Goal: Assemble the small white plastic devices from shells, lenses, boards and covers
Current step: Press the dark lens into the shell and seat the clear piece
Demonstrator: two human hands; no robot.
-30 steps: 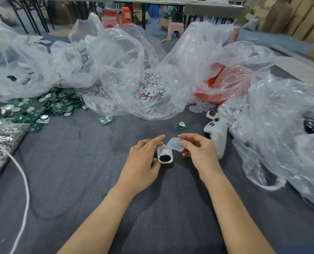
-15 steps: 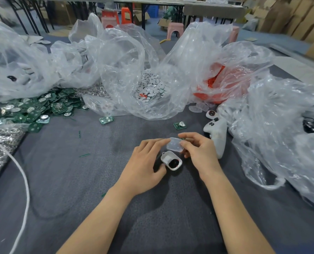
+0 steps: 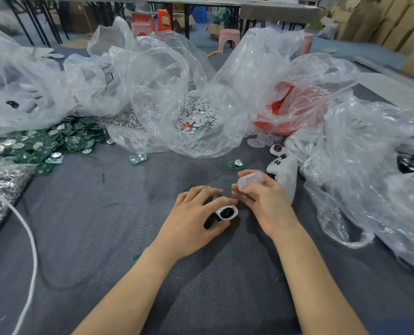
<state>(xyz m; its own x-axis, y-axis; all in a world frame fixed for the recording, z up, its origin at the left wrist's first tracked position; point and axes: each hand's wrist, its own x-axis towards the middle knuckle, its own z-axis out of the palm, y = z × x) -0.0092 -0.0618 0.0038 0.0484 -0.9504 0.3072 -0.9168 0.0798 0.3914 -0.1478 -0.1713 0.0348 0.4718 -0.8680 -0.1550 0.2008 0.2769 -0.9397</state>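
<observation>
Here we see the left hand (image 3: 191, 218) gripping a white shell (image 3: 226, 212) on the gray tabletop (image 3: 104, 238), while the right hand (image 3: 264, 201) pinches a clear lens (image 3: 249, 180) just above.

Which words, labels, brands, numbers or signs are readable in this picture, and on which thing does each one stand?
No text can be read here.
Green boards: any print is too small to read.
Cardboard boxes: too blurred to show any print.
White shell and clear lens: no marking visible.
</observation>
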